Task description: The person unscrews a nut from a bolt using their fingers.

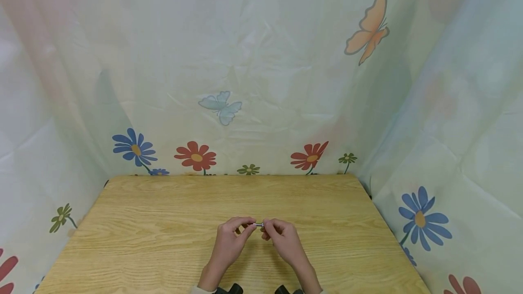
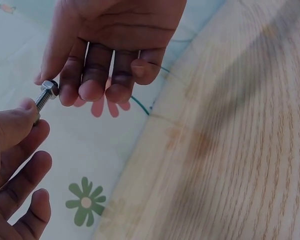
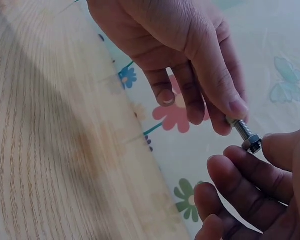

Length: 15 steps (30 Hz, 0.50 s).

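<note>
A small silver bolt (image 1: 259, 224) is held level between both hands, above the table. My left hand (image 1: 229, 242) pinches one end of it between thumb and forefinger, which largely hide that end. Threads show along the bare shank (image 3: 244, 130). At the other end sits a hex nut (image 2: 50, 88), with my right hand (image 1: 283, 239) pinching it between thumb and forefinger. The remaining fingers of the right hand (image 2: 115, 55) hang loosely bent, apart from the metal. In the right wrist view, the left hand's (image 3: 190, 55) other fingers also stay off the bolt.
A wooden table (image 1: 163, 203) lies under the hands. Behind it and at both sides hangs a pale curtain (image 1: 265, 58) printed with flowers and butterflies. Two dark objects (image 1: 234, 288) show at the bottom edge near the wrists.
</note>
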Motion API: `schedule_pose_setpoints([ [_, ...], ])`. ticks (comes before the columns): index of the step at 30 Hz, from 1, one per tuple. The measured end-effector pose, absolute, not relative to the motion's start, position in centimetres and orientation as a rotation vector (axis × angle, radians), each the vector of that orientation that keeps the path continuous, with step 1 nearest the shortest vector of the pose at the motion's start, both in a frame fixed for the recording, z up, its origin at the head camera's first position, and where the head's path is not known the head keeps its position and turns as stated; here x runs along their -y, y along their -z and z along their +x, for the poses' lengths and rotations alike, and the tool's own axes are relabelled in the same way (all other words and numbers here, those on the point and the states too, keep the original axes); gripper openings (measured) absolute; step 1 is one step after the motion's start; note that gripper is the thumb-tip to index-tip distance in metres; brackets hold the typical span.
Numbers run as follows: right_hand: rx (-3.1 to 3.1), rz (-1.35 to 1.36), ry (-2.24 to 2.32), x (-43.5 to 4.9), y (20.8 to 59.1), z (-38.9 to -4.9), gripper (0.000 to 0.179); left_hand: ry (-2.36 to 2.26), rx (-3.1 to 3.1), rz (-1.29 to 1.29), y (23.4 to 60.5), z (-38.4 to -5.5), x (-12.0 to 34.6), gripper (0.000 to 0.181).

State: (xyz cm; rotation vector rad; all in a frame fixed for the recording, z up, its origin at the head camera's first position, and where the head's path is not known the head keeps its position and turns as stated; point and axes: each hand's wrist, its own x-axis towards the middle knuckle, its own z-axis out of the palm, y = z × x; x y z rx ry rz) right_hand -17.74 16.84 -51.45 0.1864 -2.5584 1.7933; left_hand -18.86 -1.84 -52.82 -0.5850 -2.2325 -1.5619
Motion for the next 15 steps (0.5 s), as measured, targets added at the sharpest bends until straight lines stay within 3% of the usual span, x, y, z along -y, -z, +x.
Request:
schedule_pose_setpoints([
  [15,2.547,0.28,-1.738,-16.83,51.04,-17.51,0.027,1.511,2.248,-0.589,53.03,-18.78,2.02,0.01],
])
